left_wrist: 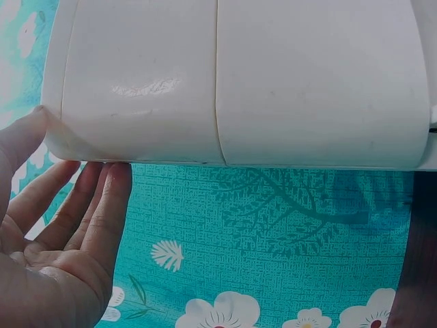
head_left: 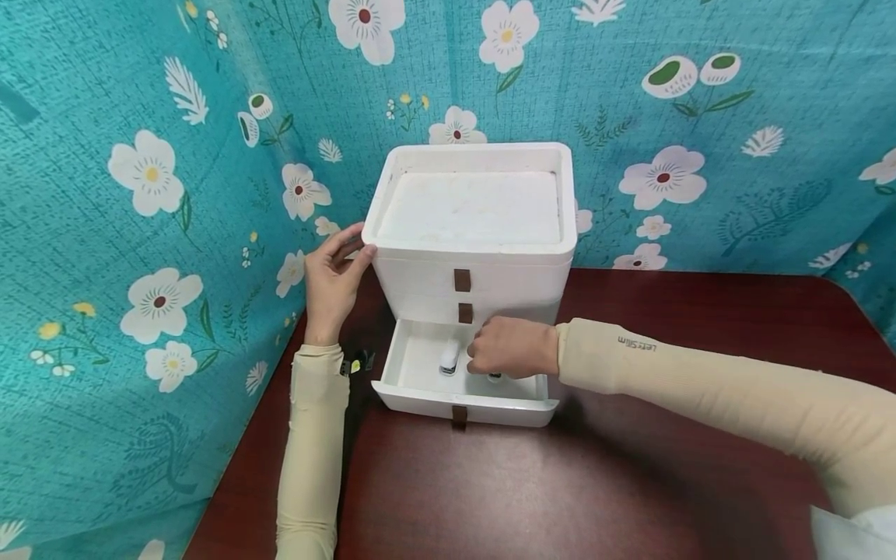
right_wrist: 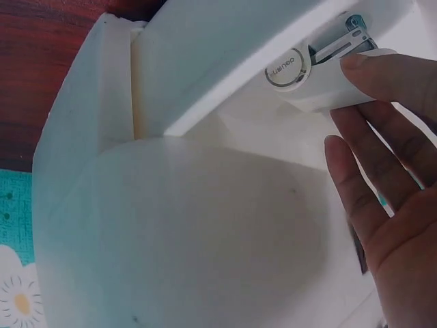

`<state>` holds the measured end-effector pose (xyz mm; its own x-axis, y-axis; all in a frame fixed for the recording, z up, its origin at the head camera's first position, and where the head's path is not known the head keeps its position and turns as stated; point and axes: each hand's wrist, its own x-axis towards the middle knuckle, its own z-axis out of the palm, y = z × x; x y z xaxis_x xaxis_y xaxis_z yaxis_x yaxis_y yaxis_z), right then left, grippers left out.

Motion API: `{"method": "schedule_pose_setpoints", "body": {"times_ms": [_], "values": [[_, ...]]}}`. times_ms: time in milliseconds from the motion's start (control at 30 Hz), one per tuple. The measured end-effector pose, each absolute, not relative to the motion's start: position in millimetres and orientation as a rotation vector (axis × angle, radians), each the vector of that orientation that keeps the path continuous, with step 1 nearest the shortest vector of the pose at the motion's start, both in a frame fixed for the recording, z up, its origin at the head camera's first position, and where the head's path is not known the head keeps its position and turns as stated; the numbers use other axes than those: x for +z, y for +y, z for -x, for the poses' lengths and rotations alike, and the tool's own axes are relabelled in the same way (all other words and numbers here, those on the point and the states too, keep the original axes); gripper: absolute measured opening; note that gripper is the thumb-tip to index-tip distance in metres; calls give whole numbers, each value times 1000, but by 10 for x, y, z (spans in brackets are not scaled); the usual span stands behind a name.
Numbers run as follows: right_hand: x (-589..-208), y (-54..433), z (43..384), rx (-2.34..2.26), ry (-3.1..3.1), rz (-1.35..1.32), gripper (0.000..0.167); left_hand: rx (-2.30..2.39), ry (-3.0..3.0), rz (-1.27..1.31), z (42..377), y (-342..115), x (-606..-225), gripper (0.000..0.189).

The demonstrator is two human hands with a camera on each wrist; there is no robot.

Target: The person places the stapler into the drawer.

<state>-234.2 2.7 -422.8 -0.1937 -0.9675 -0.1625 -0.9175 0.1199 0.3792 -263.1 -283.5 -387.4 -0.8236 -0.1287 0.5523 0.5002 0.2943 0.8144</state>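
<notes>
A white plastic drawer cabinet [head_left: 476, 284] stands on the table with its bottom drawer [head_left: 413, 397] pulled out. My left hand [head_left: 330, 292] touches its upper left corner, thumb at the front and the fairly straight fingertips [left_wrist: 117, 178] against the side. Down in the drawer, my right hand [head_left: 514, 348] pinches a white cylinder [right_wrist: 321, 92] between thumb and fingers, its round end printed with small lettering. Beside that cylinder lies a small metal piece [right_wrist: 341, 44] like a nail clipper. Another white cylinder [head_left: 449, 358] with a dark end is farther left in the drawer.
A shallow rimmed tray [head_left: 476, 206] forms the cabinet's top. Brown tabs [head_left: 462, 280] mark the drawer fronts. A dark, yellow-marked object [head_left: 355, 365] shows by the left wrist. A floral teal curtain [head_left: 595, 93] closes off the back and left of the dark red table [head_left: 700, 334].
</notes>
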Motion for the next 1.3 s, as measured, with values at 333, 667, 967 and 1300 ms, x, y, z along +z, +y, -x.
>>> {"method": "schedule_pose_setpoints", "body": {"times_ms": [333,667,967,1300], "values": [[-4378,49,2313,-607,-2200,-1919,17,-1570,-2041,332,2646,-2817,-3847,40],[-4434,46,2378,-652,-2170,-1858,15,-1573,-2045,310,2637,-2831,-3860,41],[-4423,45,2378,-707,-2201,-1845,17,-1574,-2042,324,2642,-2831,-3867,40],[-4448,54,2330,-675,-2156,-1841,16,-1576,-2045,315,2650,-2839,-3884,40]]}}
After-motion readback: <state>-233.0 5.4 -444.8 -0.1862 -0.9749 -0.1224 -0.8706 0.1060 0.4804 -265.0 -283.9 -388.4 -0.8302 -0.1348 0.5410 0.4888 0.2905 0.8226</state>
